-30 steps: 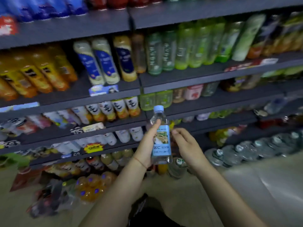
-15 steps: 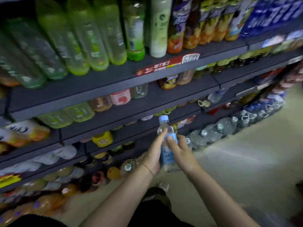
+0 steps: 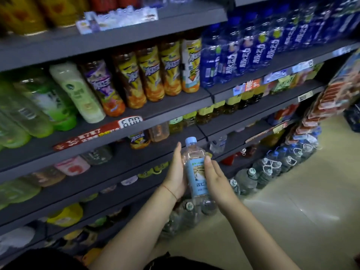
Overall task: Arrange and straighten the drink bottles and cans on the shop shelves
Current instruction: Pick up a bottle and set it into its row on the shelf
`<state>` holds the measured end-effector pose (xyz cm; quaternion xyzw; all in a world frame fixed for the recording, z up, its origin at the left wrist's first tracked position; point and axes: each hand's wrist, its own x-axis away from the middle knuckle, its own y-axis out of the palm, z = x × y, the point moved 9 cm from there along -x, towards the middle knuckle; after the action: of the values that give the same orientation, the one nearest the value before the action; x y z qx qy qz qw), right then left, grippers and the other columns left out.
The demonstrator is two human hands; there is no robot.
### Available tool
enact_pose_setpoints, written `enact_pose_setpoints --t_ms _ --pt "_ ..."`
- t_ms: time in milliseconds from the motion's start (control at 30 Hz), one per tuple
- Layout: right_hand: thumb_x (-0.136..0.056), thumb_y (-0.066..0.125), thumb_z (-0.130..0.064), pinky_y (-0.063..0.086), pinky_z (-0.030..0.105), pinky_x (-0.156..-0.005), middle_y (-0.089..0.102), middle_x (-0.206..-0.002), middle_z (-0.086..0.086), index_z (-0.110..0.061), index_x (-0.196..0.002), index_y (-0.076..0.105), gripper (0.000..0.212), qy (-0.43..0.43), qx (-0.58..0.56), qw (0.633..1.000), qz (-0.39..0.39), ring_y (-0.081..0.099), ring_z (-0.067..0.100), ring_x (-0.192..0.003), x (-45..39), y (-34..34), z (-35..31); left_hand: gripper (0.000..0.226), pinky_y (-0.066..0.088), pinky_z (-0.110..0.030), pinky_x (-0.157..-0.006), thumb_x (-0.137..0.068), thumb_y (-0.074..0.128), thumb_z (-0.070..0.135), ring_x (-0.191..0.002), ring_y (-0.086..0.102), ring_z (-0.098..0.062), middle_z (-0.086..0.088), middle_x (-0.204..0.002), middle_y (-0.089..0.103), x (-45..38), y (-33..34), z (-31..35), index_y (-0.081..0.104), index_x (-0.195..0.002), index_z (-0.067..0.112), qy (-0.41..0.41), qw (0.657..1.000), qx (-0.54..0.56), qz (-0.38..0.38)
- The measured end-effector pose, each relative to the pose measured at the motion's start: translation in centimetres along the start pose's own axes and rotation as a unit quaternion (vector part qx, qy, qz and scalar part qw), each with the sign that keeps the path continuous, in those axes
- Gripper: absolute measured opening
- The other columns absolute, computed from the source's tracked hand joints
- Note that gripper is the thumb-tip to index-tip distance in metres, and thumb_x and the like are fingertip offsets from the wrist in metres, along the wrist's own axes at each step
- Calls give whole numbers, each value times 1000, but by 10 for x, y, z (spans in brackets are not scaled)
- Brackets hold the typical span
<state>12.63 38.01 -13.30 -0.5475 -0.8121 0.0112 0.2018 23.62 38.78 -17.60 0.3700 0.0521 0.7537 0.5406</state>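
In front of the dark grey metal shelving unit (image 3: 175, 106), which fills most of the view, a clear plastic water bottle with a pale blue cap and pale blue label (image 3: 195, 172) is held upright in mid-air, at about the height of the unit's lower shelves and clear of all of them. The bottle is flanked by both hands. The left hand (image 3: 175, 176) is laid flat along its left side, fingers straight and pressed together, pointing up towards the cap. The right hand (image 3: 216, 178) is set against its right side, fingers lightly curved over the label rather than wrapped round it.

A slot among matching water should be picked before the bottle is moved in; a single small clear bottle (image 3: 218, 144) is seen on the shelf just right of the cap and may mark that row. The bottle is best set down upright, label outward, in line with its neighbours.

The lowest shelves are dark and blurred, so their contents cannot be read. The large clear water jugs (image 3: 272, 168) on the floor to the right are only partly distinguishable.
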Motion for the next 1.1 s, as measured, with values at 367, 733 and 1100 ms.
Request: enact_pose_setpoints --t_ms 367,733,1100 --pt "-95 36 -64 53 28 -75 67 -102 -6 -27 -113 57 47 2 -36 995 -90 66 8 -92 -72 -228 14 41 51 -39 -85 -85 57 51 -87 68 -22 -8 -93 70 -65 221 -60 73 -98 15 39 998 37 23" --pt "-90 68 -28 54 24 -69 67 -95 -3 -19 -109 52 26 -120 -49 976 -175 68 5 -81 -208 -314 -75 59 51 -43 -90 -81 67 39 -97 65 -28 -15 -111 66 -172 326 34 61 -128 4 207 972 104 41" --pt "-85 75 -12 53 19 -69 72 -100 -2 -19 -114 61 34 -358 -61 913 -185 70 9 -89 -274 -426 -237 37 55 -27 -81 -86 59 15 -99 69 -17 0 -107 72 -184 480 192 60 -122 16 439 895 -81 -22"
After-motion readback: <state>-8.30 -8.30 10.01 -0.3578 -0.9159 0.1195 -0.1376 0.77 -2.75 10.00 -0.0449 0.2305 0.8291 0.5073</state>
